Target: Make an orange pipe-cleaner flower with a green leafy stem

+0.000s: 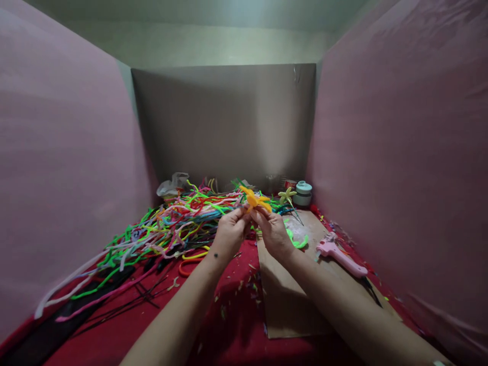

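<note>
An orange-yellow pipe cleaner flower (256, 198) is held up in front of me, its petals spread above my fingertips. My left hand (233, 229) pinches it from the left side. From the right, my right hand (272, 233) grips its base, thumb and fingers pressed together. Both hands meet at the flower's underside, and the fingers hide that part. Just beyond my right hand lies a pale yellow pipe cleaner flower (287, 195) on a dark green stem. Bright green pipe cleaner pieces (299, 241) rest on the cardboard (284, 300) below the right wrist.
A large heap of coloured pipe cleaners (179, 213) spreads across the left and back. Scissors with red and yellow handles (190, 264) lie near it. At right, a pink glue gun (341, 256) rests on the cardboard. A light green jar (303, 193) stands behind. Pink walls enclose both sides.
</note>
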The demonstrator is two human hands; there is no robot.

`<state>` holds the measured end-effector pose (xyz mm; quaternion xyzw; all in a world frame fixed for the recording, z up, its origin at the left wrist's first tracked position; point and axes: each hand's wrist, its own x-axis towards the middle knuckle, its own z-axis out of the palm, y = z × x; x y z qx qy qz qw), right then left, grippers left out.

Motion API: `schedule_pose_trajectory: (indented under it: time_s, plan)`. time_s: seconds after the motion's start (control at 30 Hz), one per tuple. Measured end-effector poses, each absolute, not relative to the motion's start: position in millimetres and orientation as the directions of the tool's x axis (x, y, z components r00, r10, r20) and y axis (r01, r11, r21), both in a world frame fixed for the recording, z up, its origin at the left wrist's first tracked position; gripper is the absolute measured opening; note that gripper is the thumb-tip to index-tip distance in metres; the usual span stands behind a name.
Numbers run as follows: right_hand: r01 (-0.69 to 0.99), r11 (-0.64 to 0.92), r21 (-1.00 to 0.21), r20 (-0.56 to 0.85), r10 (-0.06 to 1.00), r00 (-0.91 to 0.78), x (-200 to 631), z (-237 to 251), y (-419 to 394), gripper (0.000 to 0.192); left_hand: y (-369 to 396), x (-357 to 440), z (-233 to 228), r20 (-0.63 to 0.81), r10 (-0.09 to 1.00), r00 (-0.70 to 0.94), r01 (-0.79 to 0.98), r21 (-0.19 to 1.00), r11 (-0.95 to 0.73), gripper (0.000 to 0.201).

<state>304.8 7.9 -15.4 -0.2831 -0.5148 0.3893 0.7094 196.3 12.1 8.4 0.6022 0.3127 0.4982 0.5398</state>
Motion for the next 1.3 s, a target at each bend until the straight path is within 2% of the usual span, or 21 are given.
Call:
schedule_pose_trajectory:
  time_s: [0.13, 0.23, 0.37, 0.47, 0.57, 0.67, 0.73, 0.83, 0.93, 1.0, 1.13, 1.23, 1.3]
  plan:
    - [-0.24, 0.525, -0.817, 0.514, 0.851, 0.111, 314.9, -8.0, 6.3, 0.027, 14.6, 191.5, 18.4, 0.187, 0.829, 0.528, -0.284, 0.958, -0.035, 0.031]
    - [-0.364, 0.478, -0.799, 0.495, 0.867, 0.053, 320.1, -6.8, 5.2, 0.022, 15.0, 188.8, 21.4, 0.127, 0.735, 0.667, -0.34, 0.929, 0.148, 0.026]
    - [-0.526, 0.332, -0.783, 0.436, 0.896, -0.083, 323.6, -12.1, 5.2, 0.02, 14.9, 186.9, 18.7, 0.053, 0.656, 0.752, -0.335, 0.889, 0.312, 0.022]
    - [-0.554, 0.283, -0.783, 0.397, 0.913, -0.094, 322.2, -16.2, 4.6, 0.021, 16.3, 185.1, 12.5, 0.076, 0.623, 0.779, -0.328, 0.895, 0.302, 0.021]
    - [-0.524, 0.342, -0.78, 0.415, 0.91, -0.023, 317.7, -18.8, 2.6, 0.02, 17.8, 184.1, 7.2, 0.11, 0.66, 0.743, -0.286, 0.944, 0.164, 0.025]
    - [-0.437, 0.374, -0.818, 0.429, 0.903, -0.03, 314.0, -21.0, -0.6, 0.022, 18.8, 182.5, 5.6, 0.194, 0.735, 0.65, -0.124, 0.981, -0.149, 0.033]
    - [-0.351, 0.437, -0.828, 0.455, 0.89, 0.034, 313.3, -21.6, -3.6, 0.022, 20.6, 178.8, 6.2, 0.275, 0.736, 0.618, 0.016, 0.932, -0.362, 0.029]
    - [-0.143, 0.589, -0.795, 0.559, 0.804, 0.203, 314.4, -21.5, -8.8, 0.009, 25.8, 167.8, 8.5, 0.375, 0.772, 0.513, 0.121, 0.859, -0.497, 0.016]
    - [0.14, 0.689, -0.711, 0.7, 0.676, 0.232, 316.2, -23.9, -12.2, 0.007, 29.8, 152.5, 11.3, 0.368, 0.836, 0.407, 0.093, 0.894, -0.438, 0.019]
    - [0.281, 0.713, -0.642, 0.766, 0.606, 0.214, 317.3, -27.5, -12.1, 0.011, 29.7, 143.5, 12.9, 0.303, 0.836, 0.458, -0.013, 0.942, -0.335, 0.027]
    - [0.416, 0.717, -0.56, 0.821, 0.546, 0.166, 319.9, -34.5, -8.7, 0.014, 23.4, 138.1, 14.9, 0.224, 0.771, 0.596, -0.109, 0.974, -0.199, 0.033]
    - [0.473, 0.724, -0.502, 0.849, 0.515, 0.113, 321.3, -36.9, -7.0, 0.015, 16.9, 145.4, 14.4, 0.202, 0.742, 0.639, -0.122, 0.979, -0.162, 0.031]
    - [0.502, 0.731, -0.463, 0.868, 0.489, 0.088, 321.3, -37.5, -7.2, 0.016, 12.6, 152.2, 12.9, 0.152, 0.742, 0.653, -0.144, 0.987, -0.076, 0.027]
